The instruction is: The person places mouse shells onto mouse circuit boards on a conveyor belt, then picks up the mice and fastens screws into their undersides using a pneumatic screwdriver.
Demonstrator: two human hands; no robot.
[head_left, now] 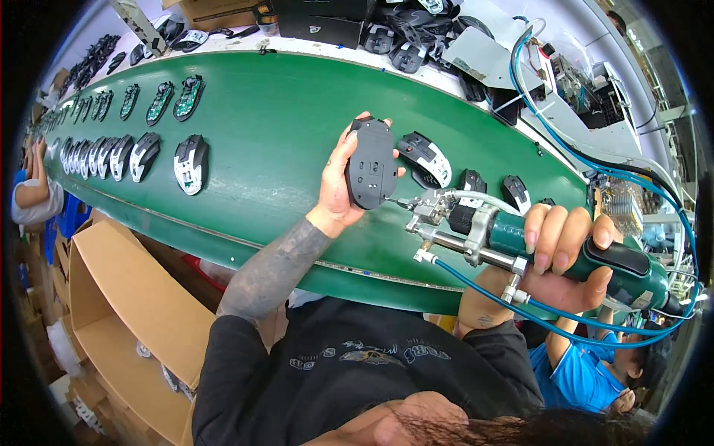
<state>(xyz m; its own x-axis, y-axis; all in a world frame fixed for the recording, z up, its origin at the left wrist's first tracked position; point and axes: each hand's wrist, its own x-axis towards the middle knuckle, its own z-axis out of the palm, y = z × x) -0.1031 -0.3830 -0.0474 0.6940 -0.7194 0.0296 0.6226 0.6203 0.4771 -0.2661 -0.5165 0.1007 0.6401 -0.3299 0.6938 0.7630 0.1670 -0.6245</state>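
Observation:
A black computer mouse [372, 165] is gripped in my left hand [336, 182], its underside with small recesses turned up toward me. My right hand [569, 256] is wrapped around a green electric screwdriver [617, 276] with a metal screw-feeding head [431, 210], a clear hose and blue air tubes. The driver lies nearly level, and its tip is at the lower right edge of the mouse; whether it touches cannot be made out. Just right of the held mouse, a black and white mouse [425, 158] rests on the green conveyor belt [275, 149].
Rows of mouse shells [192, 165] and green circuit boards [189, 98] line the belt at left. More mice [515, 193] lie behind the driver. An open cardboard box [134, 327] stands lower left. Blue tubing [580, 149] arcs down at right. A co-worker in blue [584, 372] sits lower right.

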